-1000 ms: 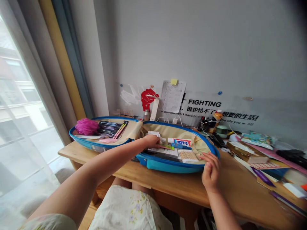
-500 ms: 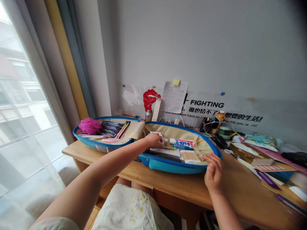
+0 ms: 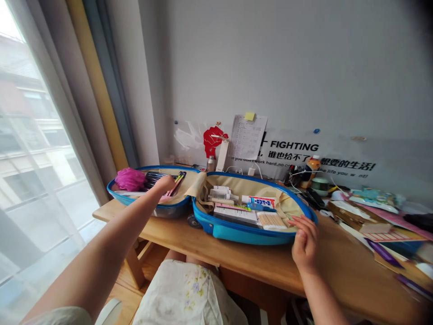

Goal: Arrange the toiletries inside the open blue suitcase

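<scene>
We cannot tell whether our left hand (image 3: 165, 183) closes on anything, because its fingers cover the dark tools (image 3: 156, 177) beneath them in the left half of the blue case (image 3: 237, 232). Both forearms run off the bottom edge. The writing on the paper sheet (image 3: 248, 136) above the case is too small to read, as are the labels on the white tubes (image 3: 221, 193). The clutter (image 3: 382, 225) at the right end of the desk (image 3: 257, 262) is blurred, perhaps books and packets, and the right edge cuts it off.

The wooden desk (image 3: 257, 264) carries an open blue case (image 3: 237, 232).
</scene>
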`<action>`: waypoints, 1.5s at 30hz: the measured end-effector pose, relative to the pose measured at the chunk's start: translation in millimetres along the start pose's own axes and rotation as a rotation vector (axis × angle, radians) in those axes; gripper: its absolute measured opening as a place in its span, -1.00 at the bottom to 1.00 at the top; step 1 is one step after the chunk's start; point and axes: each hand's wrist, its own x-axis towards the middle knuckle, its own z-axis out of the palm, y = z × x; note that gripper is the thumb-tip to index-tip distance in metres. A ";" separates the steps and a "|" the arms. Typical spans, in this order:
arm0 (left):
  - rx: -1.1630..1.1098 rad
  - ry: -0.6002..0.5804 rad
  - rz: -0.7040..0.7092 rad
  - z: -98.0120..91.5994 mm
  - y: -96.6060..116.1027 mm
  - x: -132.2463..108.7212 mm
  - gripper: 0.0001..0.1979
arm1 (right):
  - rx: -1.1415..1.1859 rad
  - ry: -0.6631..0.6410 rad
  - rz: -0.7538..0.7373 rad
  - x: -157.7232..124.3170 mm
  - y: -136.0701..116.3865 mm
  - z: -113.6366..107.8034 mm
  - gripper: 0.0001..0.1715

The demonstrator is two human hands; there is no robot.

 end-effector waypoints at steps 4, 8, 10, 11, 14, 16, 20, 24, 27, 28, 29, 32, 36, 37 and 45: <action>0.063 -0.085 -0.001 13.5 -15.6 3.6 -0.76 | 0.000 -0.002 -0.020 -0.2 1.0 -0.3 -0.56; 0.109 -0.142 0.020 18.6 -13.4 10.5 -0.77 | 0.014 0.012 -0.013 -0.9 2.0 0.3 -0.57; 0.126 -0.158 0.029 19.3 -11.7 12.8 -0.76 | 0.014 0.011 -0.007 -1.2 2.2 0.5 -0.57; 0.133 -0.165 0.032 19.5 -10.9 13.2 -0.75 | 0.012 0.010 -0.009 -1.4 2.3 0.5 -0.57; 0.139 -0.186 0.048 20.1 -8.5 11.1 -0.77 | 0.004 0.010 -0.025 -1.6 2.4 0.5 -0.58; 0.132 -0.192 0.067 20.5 -6.9 8.1 -0.78 | 0.003 0.010 -0.031 -1.6 2.3 0.4 -0.59; 0.105 -0.171 0.089 20.5 -4.3 3.2 -0.71 | 0.002 0.006 -0.019 -2.2 2.1 0.6 -0.60; 0.080 -0.166 0.081 18.3 -2.5 -0.5 -0.73 | 0.002 0.009 -0.011 -2.7 2.2 0.6 -0.59; 0.052 -0.148 0.073 13.5 -1.0 -3.9 -0.78 | 0.004 0.002 -0.016 -1.5 1.4 0.2 -0.58; 0.039 -0.126 0.070 10.8 0.1 -4.8 -0.77 | 0.005 -0.001 -0.023 -1.0 1.1 0.0 -0.59; 0.025 -0.098 0.067 7.3 1.8 -5.4 -0.74 | 0.006 -0.001 -0.033 -0.5 0.8 -0.2 -0.59; -0.028 0.015 0.087 -6.9 14.4 -7.0 -0.63 | -0.010 -0.002 -0.057 0.1 0.8 -0.6 -0.61; -0.199 0.182 0.382 -23.7 56.8 -19.1 -0.63 | -0.010 -0.009 -0.057 -1.4 2.5 -0.3 -0.61; -0.223 0.175 0.495 -24.9 71.1 -25.5 -0.64 | -0.009 -0.007 -0.052 -1.8 2.9 -0.1 -0.60; 0.069 -0.149 0.881 8.2 160.7 -86.4 -0.67 | -0.004 0.019 -0.037 -2.3 1.1 1.0 -0.60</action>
